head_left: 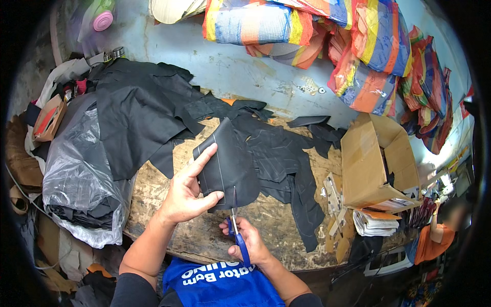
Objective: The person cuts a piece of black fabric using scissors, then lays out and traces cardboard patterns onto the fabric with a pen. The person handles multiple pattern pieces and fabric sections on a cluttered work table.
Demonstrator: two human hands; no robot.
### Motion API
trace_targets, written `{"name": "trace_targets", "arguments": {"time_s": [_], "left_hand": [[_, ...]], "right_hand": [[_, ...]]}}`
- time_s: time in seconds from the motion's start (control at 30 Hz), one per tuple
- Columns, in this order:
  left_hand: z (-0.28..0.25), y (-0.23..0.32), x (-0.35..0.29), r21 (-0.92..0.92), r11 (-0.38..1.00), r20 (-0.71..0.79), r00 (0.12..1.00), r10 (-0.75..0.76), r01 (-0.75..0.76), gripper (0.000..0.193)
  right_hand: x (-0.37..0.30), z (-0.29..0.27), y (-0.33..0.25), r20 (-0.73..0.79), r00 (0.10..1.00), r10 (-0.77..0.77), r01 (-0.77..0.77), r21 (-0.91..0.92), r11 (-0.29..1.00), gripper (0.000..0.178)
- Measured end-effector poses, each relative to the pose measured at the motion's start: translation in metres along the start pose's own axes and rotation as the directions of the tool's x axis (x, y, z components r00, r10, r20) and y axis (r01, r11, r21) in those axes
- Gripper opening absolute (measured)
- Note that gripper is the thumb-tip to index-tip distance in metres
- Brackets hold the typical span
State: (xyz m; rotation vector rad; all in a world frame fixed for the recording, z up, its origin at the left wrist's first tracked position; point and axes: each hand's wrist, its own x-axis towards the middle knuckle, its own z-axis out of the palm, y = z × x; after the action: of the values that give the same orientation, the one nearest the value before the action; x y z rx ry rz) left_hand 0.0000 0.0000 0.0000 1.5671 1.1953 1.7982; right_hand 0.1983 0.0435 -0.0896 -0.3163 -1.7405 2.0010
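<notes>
A black sheet of fabric or leather (235,163) with a pale marked line is held up over the worktable (199,243). My left hand (184,197) grips its left edge, with thumb and a finger lying across the near face. In my right hand (250,244) is a pair of scissors (240,243) with blue handles, fingers wrapped through the loops. The scissor blades point away from me and lie against the sheet's lower edge. Whether they are parted cannot be made out. Behind the sheet lie several black cut pieces (276,158), some with pale lines.
A large black cloth heap (138,112) and a clear plastic bag (82,174) cover the left side. An open cardboard box (360,163) stands at the right beside folded white cloths (376,224). Striped woven bags (378,41) hang above. A person in orange (429,243) is at far right.
</notes>
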Motion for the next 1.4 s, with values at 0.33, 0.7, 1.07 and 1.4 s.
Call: {"name": "trace_targets", "arguments": {"time_s": [0.33,0.7,1.07,1.4], "left_hand": [[0.004,0.006,-0.002,-0.057,0.996,0.035,0.998,-0.06,0.062,0.078],[0.013,0.01,-0.022,0.072,0.986,0.096,0.983,-0.157,0.15,0.07],[0.023,0.006,-0.011,0.067,0.998,-0.079,0.997,-0.018,0.023,0.065],[0.035,-0.001,-0.017,0.298,0.954,-0.135,0.989,0.062,-0.019,0.046]], "right_hand": [[0.004,0.018,0.01,-0.306,0.943,-0.129,-0.028,-0.461,0.887,0.022],[0.017,0.023,0.003,-0.367,0.905,-0.214,0.057,-0.395,0.917,0.016],[0.018,0.009,0.005,-0.236,0.956,-0.175,0.085,-0.346,0.934,0.015],[0.017,0.007,0.006,-0.315,0.926,-0.208,0.048,-0.45,0.892,0.017]]}}
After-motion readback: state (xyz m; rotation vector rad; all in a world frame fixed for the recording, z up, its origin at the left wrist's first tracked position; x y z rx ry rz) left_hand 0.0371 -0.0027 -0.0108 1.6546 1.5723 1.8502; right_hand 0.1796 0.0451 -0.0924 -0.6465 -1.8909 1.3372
